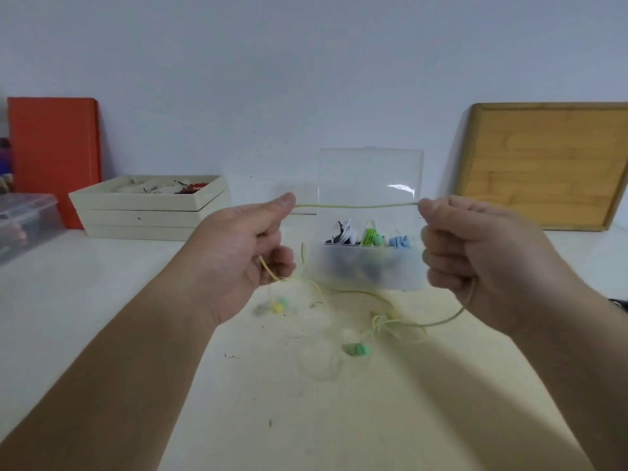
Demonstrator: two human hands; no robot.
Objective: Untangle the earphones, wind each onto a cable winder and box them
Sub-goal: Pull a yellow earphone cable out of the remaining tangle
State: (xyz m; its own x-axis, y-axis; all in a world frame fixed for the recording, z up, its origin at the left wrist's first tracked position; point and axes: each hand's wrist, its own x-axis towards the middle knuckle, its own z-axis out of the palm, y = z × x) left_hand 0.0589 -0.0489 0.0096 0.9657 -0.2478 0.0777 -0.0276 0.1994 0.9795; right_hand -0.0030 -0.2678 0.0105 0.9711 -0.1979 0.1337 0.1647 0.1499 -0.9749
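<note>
Pinching the yellow earphone cable taut and level between left hand and right hand, both clenched on it, raised above the surface before the open clear box. Trailing from both hands down to a tangle by a green earbud.

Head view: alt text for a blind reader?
Left hand and right hand pinch a yellow-green earphone cable taut above a white table; its slack trails to a tangle beside a green earbud. Behind, an open clear box holds black, green and blue items.
</note>
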